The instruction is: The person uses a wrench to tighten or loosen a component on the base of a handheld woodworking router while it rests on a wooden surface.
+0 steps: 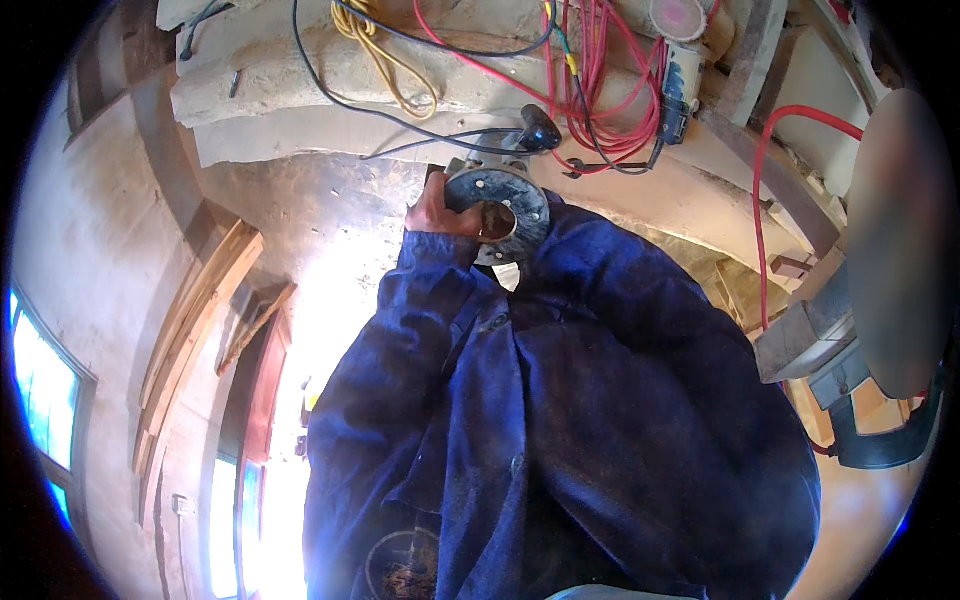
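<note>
My left hand (437, 210) is closed on the left side of a power tool with a round, dark base plate (530, 215), which looks like a router. The plate is turned toward me and has several small holes and a large central opening; my thumb lies near that opening. A black knob-like handle (541, 128) sticks out beyond the plate, with a dark cable beside it. My right sleeve (590, 235) reaches the tool's right side, but the right hand is hidden. A small white tag (507, 275) shows just below the plate, against my blue jacket (600, 400).
A pale, rough slab-like surface (260, 95) carries a yellow cord (375, 45), a red cable coil (610, 100) and a grinder-like tool (683, 85) with a pinkish disc. Wooden boards (200, 330) lean at left. A grey-and-dark machine (850, 380) stands at right beside a blurred patch.
</note>
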Available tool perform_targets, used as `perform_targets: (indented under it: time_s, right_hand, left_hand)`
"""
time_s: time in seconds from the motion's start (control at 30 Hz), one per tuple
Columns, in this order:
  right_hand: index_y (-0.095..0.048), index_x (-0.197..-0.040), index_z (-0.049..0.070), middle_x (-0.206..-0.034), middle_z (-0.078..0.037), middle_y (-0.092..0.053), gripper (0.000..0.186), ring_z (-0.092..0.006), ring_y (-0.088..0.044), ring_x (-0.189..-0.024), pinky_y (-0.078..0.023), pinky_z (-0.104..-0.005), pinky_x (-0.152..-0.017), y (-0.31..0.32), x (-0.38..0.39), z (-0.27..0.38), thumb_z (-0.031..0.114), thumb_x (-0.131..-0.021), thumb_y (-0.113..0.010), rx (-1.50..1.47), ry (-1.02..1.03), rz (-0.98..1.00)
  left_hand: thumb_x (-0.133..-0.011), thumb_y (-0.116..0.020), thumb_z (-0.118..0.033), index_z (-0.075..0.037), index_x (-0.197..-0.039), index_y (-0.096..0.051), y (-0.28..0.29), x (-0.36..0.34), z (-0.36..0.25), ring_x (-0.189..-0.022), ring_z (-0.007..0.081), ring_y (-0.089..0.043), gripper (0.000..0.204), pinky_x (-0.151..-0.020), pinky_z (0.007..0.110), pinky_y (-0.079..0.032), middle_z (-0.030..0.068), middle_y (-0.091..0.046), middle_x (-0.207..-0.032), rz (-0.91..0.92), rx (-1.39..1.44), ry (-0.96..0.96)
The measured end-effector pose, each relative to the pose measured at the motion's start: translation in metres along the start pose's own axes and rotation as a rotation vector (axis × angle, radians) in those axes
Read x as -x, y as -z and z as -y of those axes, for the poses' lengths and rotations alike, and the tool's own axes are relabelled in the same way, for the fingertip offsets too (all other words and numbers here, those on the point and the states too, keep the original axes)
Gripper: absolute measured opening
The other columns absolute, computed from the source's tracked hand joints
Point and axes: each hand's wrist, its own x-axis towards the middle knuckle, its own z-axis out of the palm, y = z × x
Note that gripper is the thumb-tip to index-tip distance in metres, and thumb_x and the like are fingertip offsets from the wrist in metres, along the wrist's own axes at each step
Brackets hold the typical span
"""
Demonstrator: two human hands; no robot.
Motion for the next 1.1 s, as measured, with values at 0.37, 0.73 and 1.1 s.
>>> perform_targets:
  time_s: [0.37,0.73,1.1]
  right_hand:
    - [-0.046,-0.129,0.008,-0.126,-0.011,-0.052,0.039,-0.0208,-0.052,-0.116,-0.042,-0.0365,-0.101,0.005,0.005,-0.004,0.025,-0.094,-0.05,0.049,0.031,0.067]
    - [-0.052,-0.121,0.008,-0.119,-0.01,-0.057,0.03,-0.0206,-0.057,-0.11,-0.048,-0.0364,-0.095,-0.017,0.013,-0.004,0.022,-0.094,-0.051,0.374,0.071,-0.111]
    - [-0.05,-0.123,0.008,-0.123,-0.011,-0.054,0.033,-0.0182,-0.052,-0.116,-0.043,-0.0347,-0.1,-0.003,-0.004,-0.009,0.024,-0.095,-0.045,0.368,0.03,0.029]
  left_hand:
    - [-0.067,-0.074,-0.022,-0.01,-0.085,-0.055,0.0,0.001,0.001,-0.067,0.0365,-0.065,0.03,-0.058,0.041,-0.051,0.0169,-0.064,-0.07,-0.006,0.009,-0.036]
    - [-0.066,-0.073,-0.022,-0.01,-0.09,-0.055,0.001,0.005,0.002,-0.073,0.0389,-0.064,0.033,-0.062,0.043,-0.052,0.0181,-0.064,-0.077,0.046,-0.024,0.021]
    - [-0.062,-0.074,-0.028,-0.01,-0.099,-0.057,0.011,0.004,0.005,-0.079,0.0405,-0.063,0.044,-0.069,0.045,-0.052,0.0191,-0.065,-0.084,0.055,0.012,0.052]
